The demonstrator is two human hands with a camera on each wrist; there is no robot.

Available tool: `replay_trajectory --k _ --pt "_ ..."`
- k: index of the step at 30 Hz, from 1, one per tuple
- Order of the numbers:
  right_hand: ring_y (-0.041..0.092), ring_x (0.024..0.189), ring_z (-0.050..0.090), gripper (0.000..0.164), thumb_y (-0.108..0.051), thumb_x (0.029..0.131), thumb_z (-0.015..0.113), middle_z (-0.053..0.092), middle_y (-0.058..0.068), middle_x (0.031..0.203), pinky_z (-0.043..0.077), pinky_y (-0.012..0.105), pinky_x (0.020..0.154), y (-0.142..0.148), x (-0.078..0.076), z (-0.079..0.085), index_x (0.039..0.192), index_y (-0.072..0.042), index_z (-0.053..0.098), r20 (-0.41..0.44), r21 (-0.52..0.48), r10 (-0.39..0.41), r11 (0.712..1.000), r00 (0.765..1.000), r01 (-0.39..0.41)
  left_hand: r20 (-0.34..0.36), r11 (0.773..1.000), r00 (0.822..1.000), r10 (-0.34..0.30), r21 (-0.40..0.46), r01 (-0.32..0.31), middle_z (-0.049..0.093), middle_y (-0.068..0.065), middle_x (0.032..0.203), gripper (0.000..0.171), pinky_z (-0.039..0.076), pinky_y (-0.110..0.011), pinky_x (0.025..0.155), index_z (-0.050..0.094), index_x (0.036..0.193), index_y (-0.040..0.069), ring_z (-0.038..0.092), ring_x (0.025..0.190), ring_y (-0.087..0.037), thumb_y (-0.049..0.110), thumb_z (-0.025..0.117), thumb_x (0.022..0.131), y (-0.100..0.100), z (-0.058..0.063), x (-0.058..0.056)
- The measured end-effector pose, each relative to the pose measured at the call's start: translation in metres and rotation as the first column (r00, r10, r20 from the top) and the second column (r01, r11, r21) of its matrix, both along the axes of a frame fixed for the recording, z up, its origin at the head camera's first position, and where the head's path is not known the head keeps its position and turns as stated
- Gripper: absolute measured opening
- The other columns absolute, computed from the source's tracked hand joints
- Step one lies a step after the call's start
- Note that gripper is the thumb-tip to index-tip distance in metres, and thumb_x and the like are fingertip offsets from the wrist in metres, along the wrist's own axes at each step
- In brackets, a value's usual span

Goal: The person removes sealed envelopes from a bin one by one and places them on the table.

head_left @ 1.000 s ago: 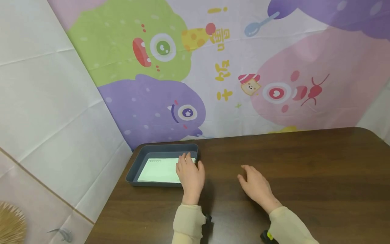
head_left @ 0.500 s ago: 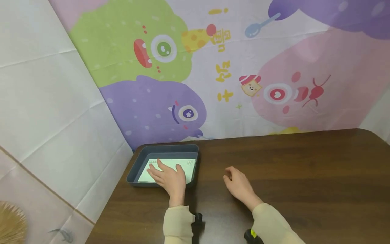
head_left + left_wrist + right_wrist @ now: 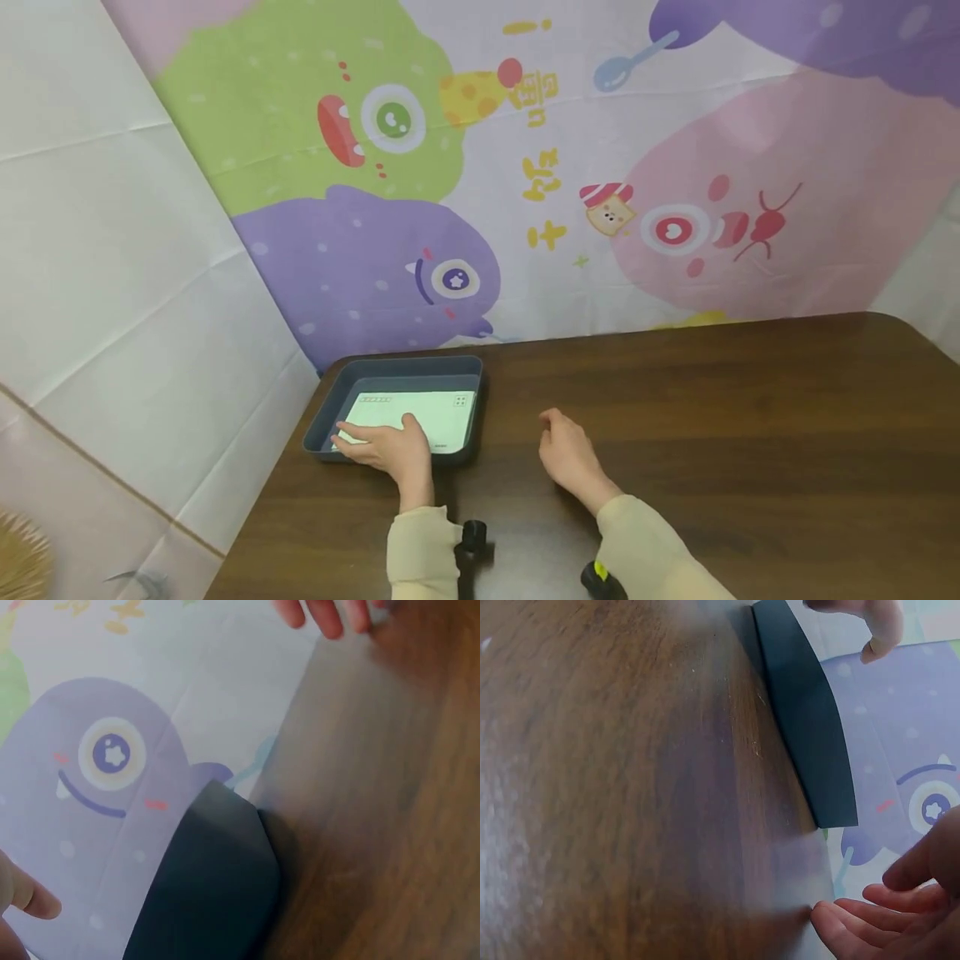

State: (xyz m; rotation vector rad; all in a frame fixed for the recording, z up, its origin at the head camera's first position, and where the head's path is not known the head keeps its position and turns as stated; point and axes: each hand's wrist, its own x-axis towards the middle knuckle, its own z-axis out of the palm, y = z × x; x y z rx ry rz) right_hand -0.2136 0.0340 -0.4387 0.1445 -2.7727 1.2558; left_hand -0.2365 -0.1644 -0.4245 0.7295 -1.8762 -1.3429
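Note:
A white envelope, printed with a row of small boxes and a stamp square, lies flat in a dark blue-grey tray at the table's far left. My left hand hovers at the tray's front side with fingers spread, overlapping the front rim and the envelope's lower left corner. It holds nothing. My right hand is over the bare wood to the right of the tray, fingers loosely bent and nothing in them. In the right wrist view its fingers show below the tray's side wall.
The brown wooden table backs onto a cartoon-printed cloth. A white panel closes off the left side. Black wrist cameras sit at both cuffs. A straw-coloured bristly thing shows at the lower left.
My left hand has moved left across the envelope to the tray's front left, fingers spreading, uncovering the stamp square. My right hand has shifted left toward the tray. The envelope and tray stay put.

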Motion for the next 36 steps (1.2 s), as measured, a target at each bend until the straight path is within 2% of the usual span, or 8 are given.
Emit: replay_trajectory --k 5,11,13,15,18,23,31,36 --pt "0.032 0.096 0.059 0.03 -0.011 0.088 0.053 0.061 0.018 0.105 0.047 0.044 0.08 -0.01 0.0 0.0 0.113 0.004 0.054 -0.009 -0.004 0.011 1.0 1.0 -0.011 0.009 0.981 1.0 -0.018 0.193 0.016 -0.021 -0.02 0.143 0.093 0.011 -0.047 0.109 -0.018 0.142 0.001 -0.012 0.135 -0.034 0.004 0.053 0.081 -0.009 -0.004 0.001" --pt "0.034 0.103 0.057 0.035 -0.018 0.087 0.056 0.059 0.02 0.112 0.046 0.046 0.085 -0.027 0.003 0.0 0.114 0.003 0.053 -0.027 0.028 0.031 0.999 0.999 -0.03 -0.011 0.955 1.0 0.014 0.298 -0.01 -0.014 -0.018 0.142 0.092 0.015 -0.043 0.108 -0.018 0.141 0.001 -0.002 0.134 -0.036 -0.002 0.05 0.079 -0.016 -0.005 0.001" --pt "0.034 0.103 0.057 0.035 -0.019 0.087 0.056 0.059 0.019 0.112 0.046 0.046 0.084 -0.032 0.004 0.001 0.114 0.003 0.053 -0.034 0.034 0.043 0.999 0.999 -0.042 -0.02 0.925 1.0 0.007 0.381 0.001 -0.011 -0.016 0.142 0.091 0.018 -0.04 0.108 -0.019 0.141 0.003 0.0 0.134 -0.033 -0.003 0.048 0.081 -0.019 -0.004 0.001" --pt "0.034 0.102 0.058 0.036 -0.02 0.087 0.057 0.059 0.019 0.111 0.046 0.045 0.084 -0.037 0.005 0.001 0.114 0.003 0.053 -0.031 0.029 0.053 0.998 0.998 -0.052 -0.034 0.885 0.999 0.008 0.466 0.009 -0.008 -0.015 0.141 0.09 0.02 -0.037 0.106 -0.02 0.142 0.005 0.001 0.134 -0.031 -0.005 0.046 0.082 -0.023 -0.003 0.002" --pt "0.034 0.101 0.058 0.035 -0.02 0.086 0.057 0.06 0.019 0.11 0.047 0.045 0.083 -0.043 0.006 0.0 0.113 0.003 0.053 -0.033 0.014 0.058 0.998 0.998 -0.057 -0.033 0.838 0.999 0.035 0.546 -0.012 -0.005 -0.016 0.141 0.089 0.022 -0.032 0.103 -0.02 0.142 0.007 0.004 0.134 -0.027 -0.007 0.044 0.081 -0.028 -0.002 0.003" --pt "0.033 0.101 0.058 0.037 -0.023 0.086 0.058 0.06 0.018 0.11 0.047 0.044 0.084 -0.052 0.006 -0.002 0.113 0.003 0.054 -0.023 0.014 0.065 0.998 0.998 -0.065 -0.003 0.831 0.998 0.055 0.554 -0.044 -0.003 -0.019 0.142 0.087 0.021 -0.03 0.102 -0.016 0.143 0.006 0.005 0.134 -0.027 -0.01 0.039 0.077 -0.033 -0.007 0.003" --pt "0.034 0.109 0.054 0.049 -0.032 0.089 0.054 0.056 0.02 0.12 0.045 0.045 0.089 -0.068 0.0 0.005 0.123 0.004 0.049 0.024 -0.028 0.126 0.992 0.992 -0.125 -0.036 0.815 0.999 0.017 0.579 0.006 -0.022 -0.016 0.146 0.088 0.012 -0.029 0.109 -0.023 0.142 0.011 -0.018 0.137 -0.023 -0.014 0.032 0.077 -0.028 -0.013 0.002" --pt "0.034 0.107 0.056 0.049 -0.031 0.089 0.054 0.057 0.021 0.118 0.046 0.045 0.087 -0.077 -0.003 0.007 0.122 0.005 0.049 0.025 -0.029 0.127 0.992 0.992 -0.126 -0.032 0.83 0.999 0.025 0.558 -0.003 -0.011 -0.019 0.145 0.088 0.018 -0.031 0.106 -0.019 0.143 0.009 -0.004 0.137 -0.026 -0.015 0.034 0.077 -0.022 -0.015 -0.001"
